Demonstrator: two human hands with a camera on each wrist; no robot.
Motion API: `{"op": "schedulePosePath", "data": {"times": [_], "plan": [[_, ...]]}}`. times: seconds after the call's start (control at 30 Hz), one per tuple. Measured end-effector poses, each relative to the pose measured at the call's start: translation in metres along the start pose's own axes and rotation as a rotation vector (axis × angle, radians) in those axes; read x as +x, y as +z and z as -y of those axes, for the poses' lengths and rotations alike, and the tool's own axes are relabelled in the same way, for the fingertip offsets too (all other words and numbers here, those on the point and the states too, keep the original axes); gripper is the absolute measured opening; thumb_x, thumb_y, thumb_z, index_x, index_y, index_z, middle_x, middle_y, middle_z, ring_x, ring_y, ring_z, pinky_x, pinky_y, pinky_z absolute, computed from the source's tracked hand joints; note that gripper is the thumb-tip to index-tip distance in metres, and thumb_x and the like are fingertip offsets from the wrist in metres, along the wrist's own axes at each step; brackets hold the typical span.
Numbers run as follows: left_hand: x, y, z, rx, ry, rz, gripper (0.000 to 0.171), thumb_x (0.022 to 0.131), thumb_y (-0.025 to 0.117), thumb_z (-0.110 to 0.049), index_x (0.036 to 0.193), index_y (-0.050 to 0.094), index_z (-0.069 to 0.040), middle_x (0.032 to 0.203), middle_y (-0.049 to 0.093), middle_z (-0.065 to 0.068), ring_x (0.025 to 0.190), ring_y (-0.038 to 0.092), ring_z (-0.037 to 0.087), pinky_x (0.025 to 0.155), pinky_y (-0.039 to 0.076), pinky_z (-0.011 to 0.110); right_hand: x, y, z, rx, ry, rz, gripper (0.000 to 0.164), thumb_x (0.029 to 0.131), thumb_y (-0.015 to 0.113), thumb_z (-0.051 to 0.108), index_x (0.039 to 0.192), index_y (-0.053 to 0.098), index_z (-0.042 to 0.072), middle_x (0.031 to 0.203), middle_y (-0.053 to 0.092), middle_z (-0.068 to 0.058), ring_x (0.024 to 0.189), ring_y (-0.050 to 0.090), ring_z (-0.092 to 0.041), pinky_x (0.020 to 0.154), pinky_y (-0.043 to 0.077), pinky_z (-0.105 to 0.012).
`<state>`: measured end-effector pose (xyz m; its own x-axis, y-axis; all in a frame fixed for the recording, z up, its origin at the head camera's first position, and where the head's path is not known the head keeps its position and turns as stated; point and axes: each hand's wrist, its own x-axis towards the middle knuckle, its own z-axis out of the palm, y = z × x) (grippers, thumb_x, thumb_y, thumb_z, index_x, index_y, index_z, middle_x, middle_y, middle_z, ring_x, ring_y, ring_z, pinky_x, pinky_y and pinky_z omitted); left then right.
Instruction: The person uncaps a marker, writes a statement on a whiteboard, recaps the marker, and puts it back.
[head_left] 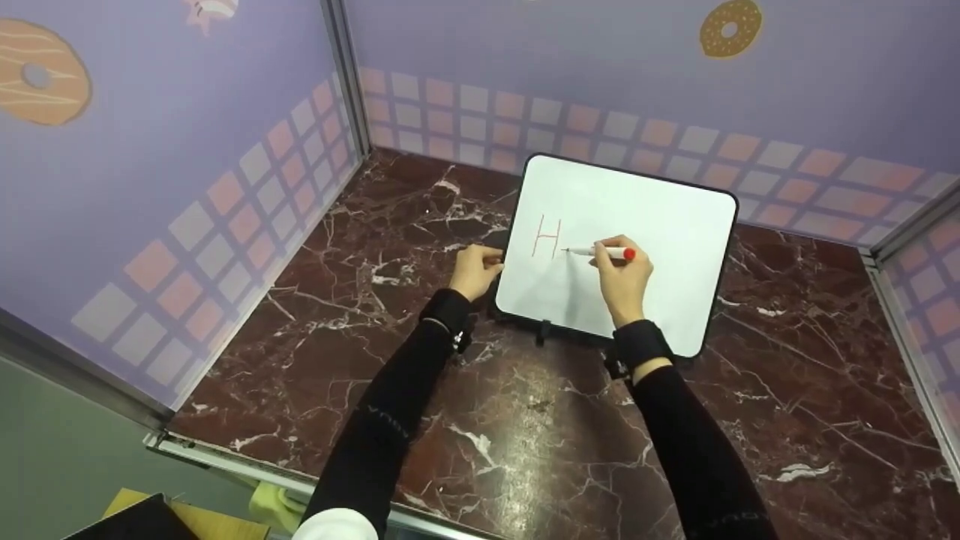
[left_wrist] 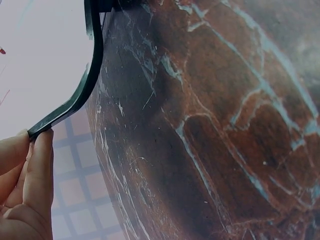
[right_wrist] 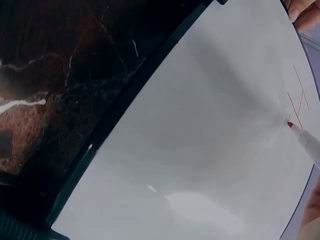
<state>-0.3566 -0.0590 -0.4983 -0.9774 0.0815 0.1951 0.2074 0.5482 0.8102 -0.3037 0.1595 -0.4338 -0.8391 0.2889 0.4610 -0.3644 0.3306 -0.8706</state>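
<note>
A whiteboard (head_left: 675, 232) with a black rim leans up from the marble-patterned surface, slightly turned. Its left edge is pinched between the thumb and fingers of my left hand (head_left: 474, 271); the left wrist view shows those fingers (left_wrist: 40, 170) on the black rim (left_wrist: 93, 65). My right hand (head_left: 624, 281) grips a white marker (head_left: 581, 252) with a red end, in a writing hold. A thin red letter H (head_left: 547, 236) stands on the board's left part. Just right of it is the marker's red tip (right_wrist: 290, 124), at a short stroke in the right wrist view.
A small black foot (head_left: 543, 331) juts from the board's lower edge. Purple panels with pink and grey squares (head_left: 585, 118) rise behind and at both sides. A metal rail (head_left: 225, 457) runs along the front edge, with a yellow-green object (head_left: 276, 506) below it.
</note>
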Motion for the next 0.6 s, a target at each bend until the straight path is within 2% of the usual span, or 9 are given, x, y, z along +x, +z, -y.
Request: {"op": "schedulePosePath", "data": {"times": [0.1, 0.2, 0.43, 0.6], "plan": [[-0.0007, -0.0001, 0.001, 0.005, -0.002, -0.001, 0.029, 0.09, 0.068, 0.0, 0.118, 0.068, 0.009, 0.107, 0.073, 0.023, 0.097, 0.072, 0.033, 0.087, 0.058, 0.038, -0.0003, 0.0002, 0.0031, -0.004, -0.013, -0.033, 0.012, 0.089, 0.063, -0.004, 0.089, 0.068, -0.015, 0.084, 0.068, -0.033, 0.059, 0.066, -0.005, 0.061, 0.05, -0.008], [-0.0013, 0.0006, 0.0007, 0.003, -0.007, 0.001, 0.03, 0.09, 0.068, 0.0, 0.118, 0.067, 0.009, 0.108, 0.073, 0.023, 0.097, 0.072, 0.033, 0.088, 0.058, 0.038, 0.0005, 0.0008, 0.0025, 0.0, -0.024, -0.03, 0.013, 0.089, 0.063, -0.004, 0.09, 0.068, -0.015, 0.084, 0.069, -0.033, 0.061, 0.066, -0.003, 0.063, 0.05, -0.008], [-0.0025, 0.0009, -0.0008, 0.0, -0.02, 0.025, 0.031, 0.091, 0.067, -0.002, 0.121, 0.066, 0.008, 0.111, 0.072, 0.023, 0.101, 0.071, 0.033, 0.09, 0.058, 0.038, -0.0024, -0.001, -0.0004, 0.025, 0.007, 0.05, 0.013, 0.089, 0.064, -0.004, 0.091, 0.07, -0.016, 0.082, 0.069, -0.035, 0.061, 0.068, -0.007, 0.062, 0.051, -0.01], [-0.0012, -0.0001, 0.0002, -0.004, -0.008, -0.005, 0.029, 0.09, 0.068, 0.0, 0.117, 0.068, 0.008, 0.109, 0.073, 0.023, 0.098, 0.072, 0.033, 0.089, 0.058, 0.037, -0.0047, -0.007, -0.0008, 0.011, 0.044, 0.088, 0.013, 0.089, 0.064, -0.003, 0.089, 0.069, -0.016, 0.078, 0.066, -0.037, 0.055, 0.064, -0.002, 0.06, 0.05, -0.011]]}}
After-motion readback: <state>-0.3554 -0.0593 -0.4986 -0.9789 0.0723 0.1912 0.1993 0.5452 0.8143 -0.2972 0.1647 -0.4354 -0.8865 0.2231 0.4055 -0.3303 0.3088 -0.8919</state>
